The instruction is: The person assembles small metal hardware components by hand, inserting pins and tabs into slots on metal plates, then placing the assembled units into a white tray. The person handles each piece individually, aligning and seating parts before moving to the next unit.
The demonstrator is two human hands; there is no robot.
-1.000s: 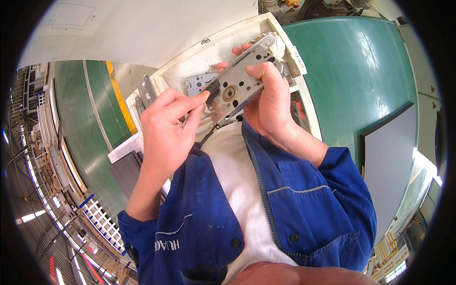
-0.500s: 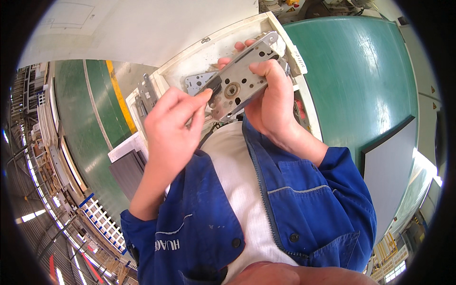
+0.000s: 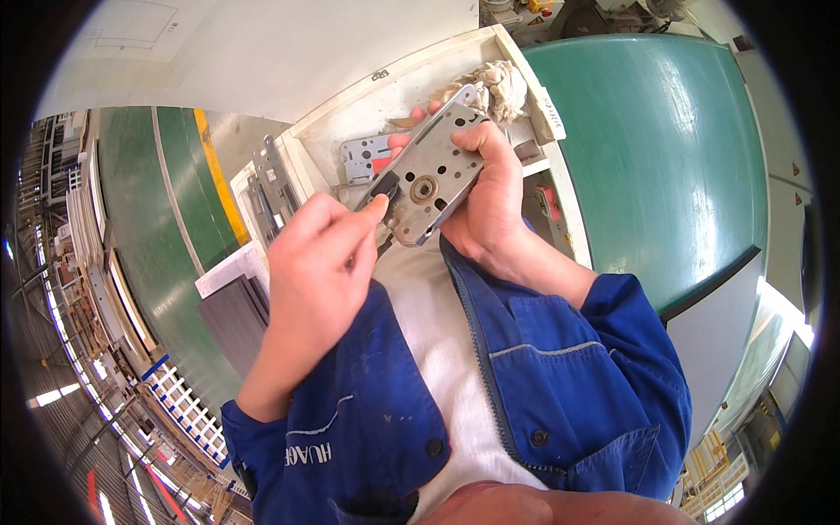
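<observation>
A grey metal mortise lock (image 3: 442,168) is tilted over an open wooden drawer, its flat case facing up. My right hand (image 3: 492,197) wraps round it from the right, thumb on the upper face and fingertips showing past the far edge. At the lock's lower left edge sits a black latch piece (image 3: 383,186). The thumb and forefinger of my left hand (image 3: 324,254) close on that piece; the other fingers are curled. What lies under the left fingertips is hidden.
The white-framed drawer (image 3: 302,140) holds a crumpled cloth (image 3: 500,90) and a lock plate (image 3: 359,156) beside something red. More metal lock parts (image 3: 273,179) lie at its left. Dark panels (image 3: 236,306) stand lower left; a grey board (image 3: 717,324) lies on the right.
The lock and my right hand have come slightly down and left, toward my body, baring the cloth in the drawer. My left hand has dropped a little, with its fingertips still at the lock's edge.
</observation>
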